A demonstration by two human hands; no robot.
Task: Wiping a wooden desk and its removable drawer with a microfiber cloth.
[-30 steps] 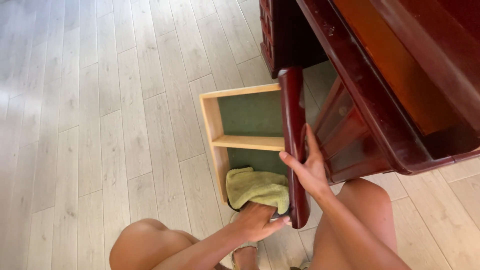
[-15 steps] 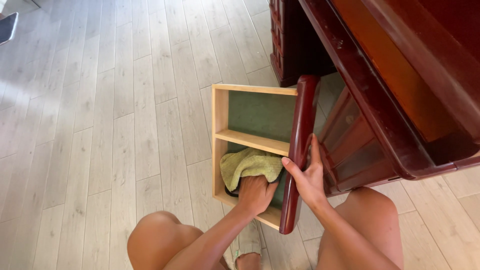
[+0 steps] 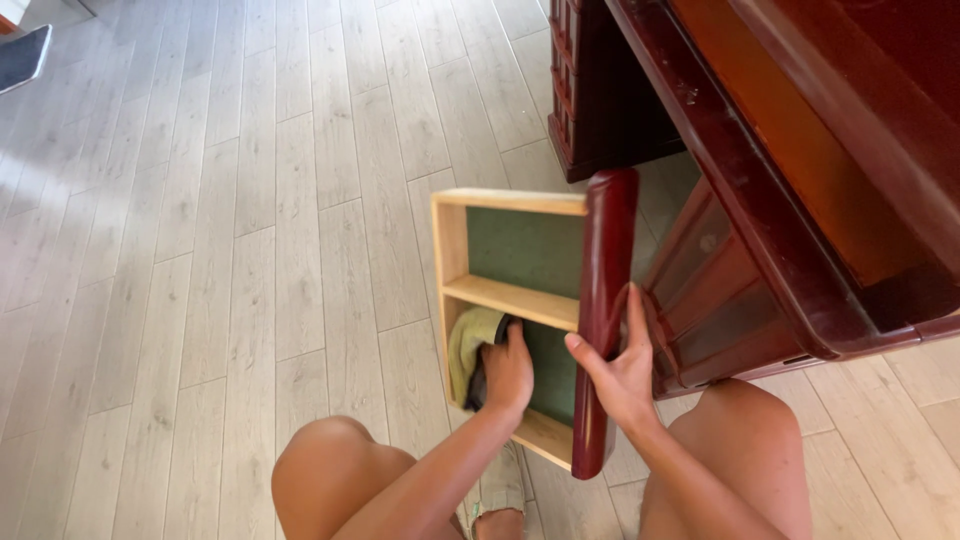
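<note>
A pulled-out wooden drawer [image 3: 455, 250] with green felt lining and a dark red front panel [image 3: 605, 290] is held tilted above the floor. My right hand [image 3: 620, 370] grips the red front panel from the side. My left hand [image 3: 507, 372] is inside the nearer compartment, pressing a yellow-green cloth [image 3: 468, 340] against the felt. A light wood divider [image 3: 510, 298] splits the drawer in two; the far compartment holds nothing visible.
A dark red wooden desk [image 3: 800, 150] fills the right side, with an open drawer slot [image 3: 710, 290] under its top. Pale plank flooring [image 3: 250, 250] stretches to the left. My bare knees [image 3: 330, 470] frame the bottom edge. A dark object [image 3: 25, 55] lies at top left.
My left hand moved up into the drawer and pushed the cloth toward the left wall, bunching it. The drawer has shifted right and up in view. My right hand keeps its hold.
</note>
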